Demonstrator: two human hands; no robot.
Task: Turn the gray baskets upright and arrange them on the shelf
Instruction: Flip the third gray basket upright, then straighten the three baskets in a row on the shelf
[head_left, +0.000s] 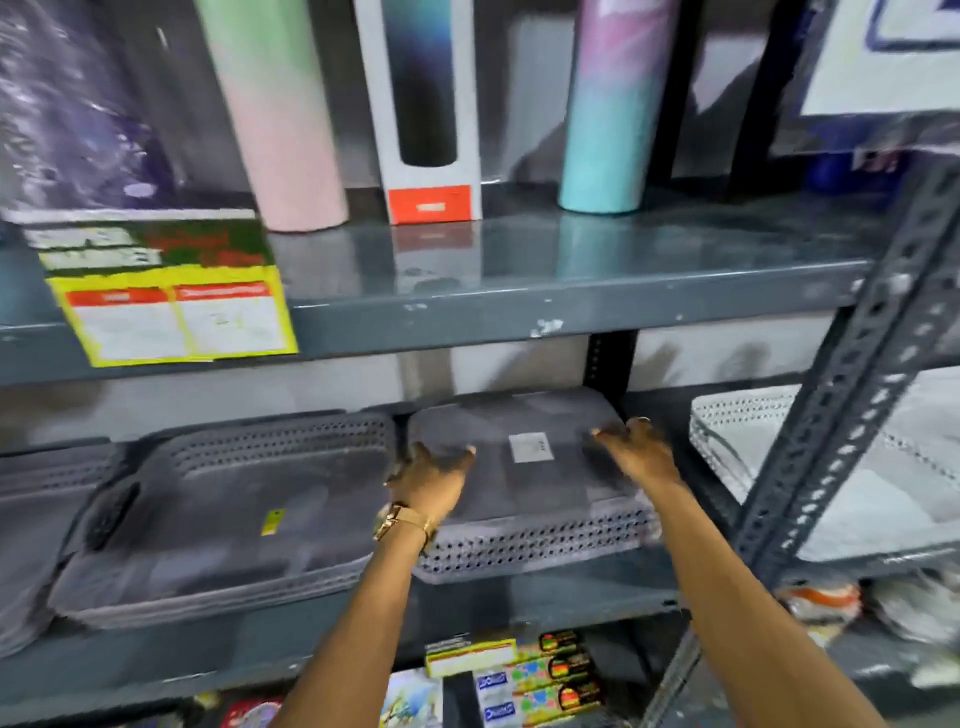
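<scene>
A stack of gray perforated baskets (524, 540) lies upside down on the middle shelf (545, 603), flat bottom up, with a white sticker on top. My left hand (431, 475), with a gold watch on the wrist, rests on the left part of that bottom, fingers spread. Over its right part my right hand (636, 447) reaches with the fingers apart. Neither hand is closed around the stack. To the left, another stack of gray baskets (218, 509) sits upright, open side up, with a yellow tag inside.
A slanted metal shelf post (852, 395) crosses on the right. White perforated baskets (748, 441) stand behind it. On the upper shelf (519, 312) are tall tumblers (608, 130), a boxed bottle (426, 114) and a yellow price label (176, 317). Small colourful boxes (540, 675) lie below.
</scene>
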